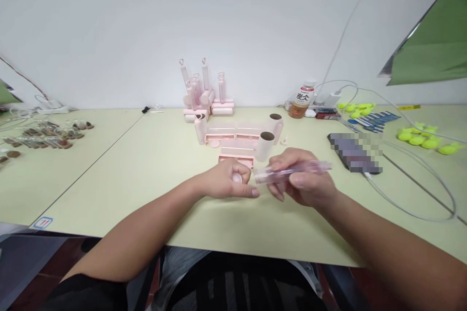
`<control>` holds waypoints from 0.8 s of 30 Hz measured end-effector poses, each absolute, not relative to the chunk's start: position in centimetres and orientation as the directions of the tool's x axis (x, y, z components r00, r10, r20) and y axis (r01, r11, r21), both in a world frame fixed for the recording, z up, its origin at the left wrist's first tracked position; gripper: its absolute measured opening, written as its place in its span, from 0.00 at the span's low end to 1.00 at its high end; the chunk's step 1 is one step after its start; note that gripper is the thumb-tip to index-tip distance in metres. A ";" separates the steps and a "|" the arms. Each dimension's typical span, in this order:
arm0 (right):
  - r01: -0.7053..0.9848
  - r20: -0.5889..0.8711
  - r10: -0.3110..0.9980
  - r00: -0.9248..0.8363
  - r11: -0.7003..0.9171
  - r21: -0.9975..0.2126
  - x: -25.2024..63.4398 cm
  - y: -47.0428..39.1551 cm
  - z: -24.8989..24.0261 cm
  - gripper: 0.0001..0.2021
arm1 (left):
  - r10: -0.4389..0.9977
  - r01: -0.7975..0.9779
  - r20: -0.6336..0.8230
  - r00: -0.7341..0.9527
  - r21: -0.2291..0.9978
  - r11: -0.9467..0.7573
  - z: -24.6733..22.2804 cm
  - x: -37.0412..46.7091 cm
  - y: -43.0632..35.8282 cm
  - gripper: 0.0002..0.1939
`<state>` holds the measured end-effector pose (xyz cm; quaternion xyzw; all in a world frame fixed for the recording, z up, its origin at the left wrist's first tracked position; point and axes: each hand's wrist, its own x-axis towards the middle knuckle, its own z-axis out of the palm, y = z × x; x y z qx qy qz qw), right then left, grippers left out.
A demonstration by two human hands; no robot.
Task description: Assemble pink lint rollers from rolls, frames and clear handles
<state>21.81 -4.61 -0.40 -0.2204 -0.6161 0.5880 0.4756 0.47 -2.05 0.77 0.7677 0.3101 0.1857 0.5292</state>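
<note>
My right hand [304, 182] is wrapped round a clear and pink tube [288, 173], which is blurred and points toward my left hand. The fingers of my left hand [226, 180] are curled round a small pale pink round piece [237, 178], with the thumb stretched toward the tube's end. Just beyond my left hand lies an open pink case [236, 159]. Behind it are more pink cases [220, 138]. Two pale cylinders with dark insides stand to their right, the nearer one [265, 148] just beyond my right hand.
Pink tubes and boxes [202, 92] are grouped by the wall. At the right are a bottle [302, 99], a phone [353, 153] with its cable, blue strips [375, 120] and yellow-green pieces [430, 142]. Small clear-topped items [47, 136] lie far left.
</note>
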 end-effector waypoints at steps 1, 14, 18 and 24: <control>-0.240 0.350 0.849 -0.395 0.272 -0.932 22.2 -4.5 0.1 0.18 | 0.699 0.265 -0.039 0.714 0.939 -0.218 0.5 0.4 -1.7 0.21; 0.673 -0.085 0.947 -0.309 0.155 -0.723 24.0 0.5 -1.3 0.09 | 0.607 0.293 -0.116 0.786 0.935 -0.201 0.6 0.0 -1.2 0.05; 0.680 -0.134 0.960 -0.245 0.072 -0.730 23.8 0.5 -1.4 0.10 | 0.544 0.405 -0.176 0.820 0.851 -0.335 1.1 0.1 -1.5 0.07; 0.674 -0.059 0.984 -0.170 0.072 -0.735 24.2 1.5 -2.4 0.11 | 0.555 0.424 -0.130 0.822 0.789 -0.444 0.8 0.2 -1.6 0.14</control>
